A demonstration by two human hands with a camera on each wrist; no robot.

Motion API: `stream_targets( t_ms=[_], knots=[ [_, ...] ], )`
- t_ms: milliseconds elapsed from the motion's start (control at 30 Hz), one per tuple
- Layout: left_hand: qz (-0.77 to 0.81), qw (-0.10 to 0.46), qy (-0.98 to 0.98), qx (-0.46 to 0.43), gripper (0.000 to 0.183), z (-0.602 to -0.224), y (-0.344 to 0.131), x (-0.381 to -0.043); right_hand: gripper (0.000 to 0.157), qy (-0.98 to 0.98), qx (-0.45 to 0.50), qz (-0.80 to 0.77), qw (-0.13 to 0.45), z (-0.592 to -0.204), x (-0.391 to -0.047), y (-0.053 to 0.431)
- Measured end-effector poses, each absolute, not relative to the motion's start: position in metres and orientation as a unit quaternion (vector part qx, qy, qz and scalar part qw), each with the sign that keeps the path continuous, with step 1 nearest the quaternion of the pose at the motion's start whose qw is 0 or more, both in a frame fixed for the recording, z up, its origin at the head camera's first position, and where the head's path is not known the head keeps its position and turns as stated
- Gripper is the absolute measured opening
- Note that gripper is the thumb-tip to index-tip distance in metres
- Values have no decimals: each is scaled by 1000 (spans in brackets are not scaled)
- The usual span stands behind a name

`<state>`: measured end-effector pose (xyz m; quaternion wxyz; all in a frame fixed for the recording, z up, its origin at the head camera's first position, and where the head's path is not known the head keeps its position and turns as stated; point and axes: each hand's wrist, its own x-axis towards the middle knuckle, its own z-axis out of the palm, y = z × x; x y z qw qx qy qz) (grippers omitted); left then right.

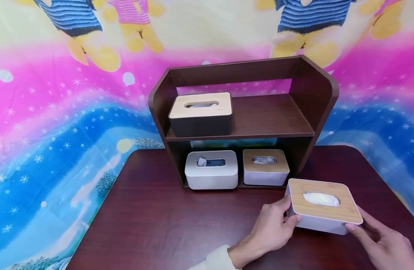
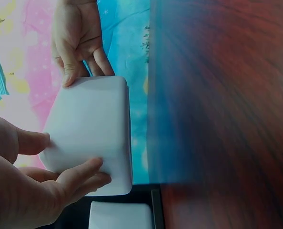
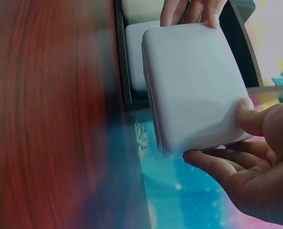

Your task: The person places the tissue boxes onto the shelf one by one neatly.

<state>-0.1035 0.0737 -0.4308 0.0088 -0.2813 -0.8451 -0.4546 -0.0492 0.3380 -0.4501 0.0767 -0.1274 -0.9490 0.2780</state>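
Both hands hold a white tissue box (image 1: 323, 224) with a light wooden lid, at the front right of the shelf. White tissue (image 1: 321, 199) shows in the lid's oval slot. My left hand (image 1: 272, 227) grips the box's left end, its thumb on the front wall near the corner. At the opposite end, my right hand (image 1: 384, 240) has its thumb at the front right corner and its fingers behind the end wall. In the right wrist view the box (image 3: 194, 86) spans the two hands, its white front wall facing the camera.
A dark brown two-tier shelf (image 1: 271, 116) stands on the reddish-brown table (image 1: 179, 228). A black tissue box (image 1: 201, 125) with a wooden lid sits on its upper tier. Below are an all-white tissue box (image 1: 211, 180) and a smaller wooden-lidded one (image 1: 265, 178). Behind hangs a patterned cloth (image 1: 75, 112).
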Motion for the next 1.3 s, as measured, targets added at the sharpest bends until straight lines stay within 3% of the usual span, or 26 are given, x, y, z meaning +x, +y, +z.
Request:
stream_targets(
  t_ms=[400, 1100, 1300],
  knots=[
    [-491, -22, -834, -251, 57, -423, 55, -108, 69, -949, -89, 278, 120, -444, -57, 323],
    [-554, -54, -805, -207, 58, -419, 20, -106, 75, -948, -67, 299, 85, -428, -61, 292],
    [-562, -47, -801, -201, 58, -418, 8, -106, 72, -947, -47, 298, 110, -427, -61, 285]
  ],
)
